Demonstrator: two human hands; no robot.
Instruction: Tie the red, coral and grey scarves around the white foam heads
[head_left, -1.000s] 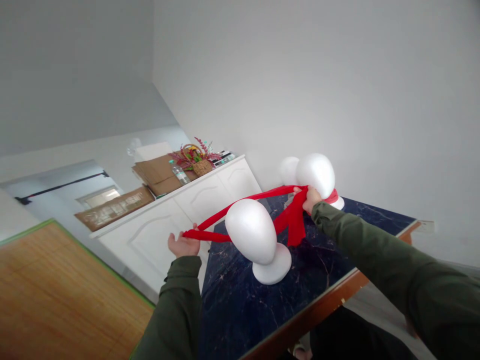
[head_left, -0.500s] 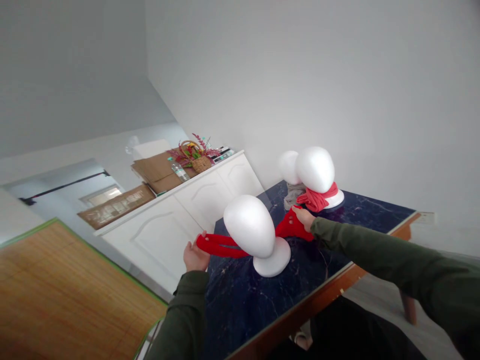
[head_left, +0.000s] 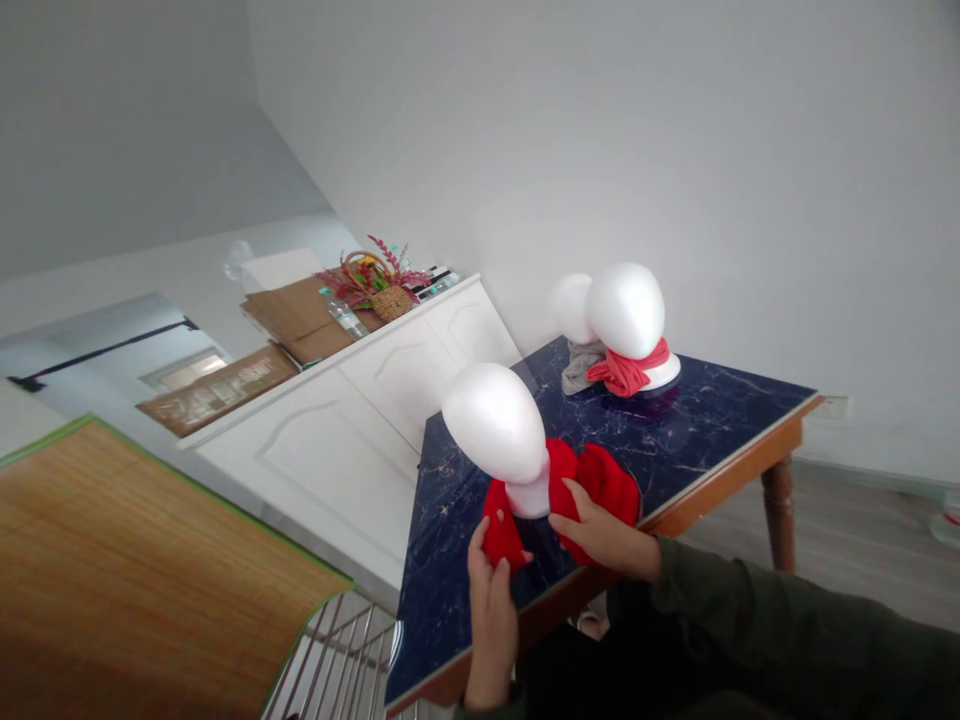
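A white foam mannequin head [head_left: 493,420] stands near the table's front edge, with a red scarf [head_left: 609,490] passed around the back of its neck. My left hand [head_left: 495,590] grips one end of the scarf in front of the stand, on the left side. Closed on the other part is my right hand [head_left: 596,530], just right of the neck. Bunched red cloth lies beyond and beside the right hand. The lower part of the head's white base [head_left: 531,497] is partly covered by the scarf.
Behind stand two more foam heads, one with a coral scarf [head_left: 628,372] and one with a grey scarf [head_left: 581,365], on the dark blue marbled table [head_left: 457,580]. A bamboo-mat surface [head_left: 150,570] is at left. A white cabinet [head_left: 360,430] holds boxes and a flower basket [head_left: 391,300].
Both hands have come from the sides of the head toward its front, bringing the scarf ends forward around the neck. The view has shifted slightly.
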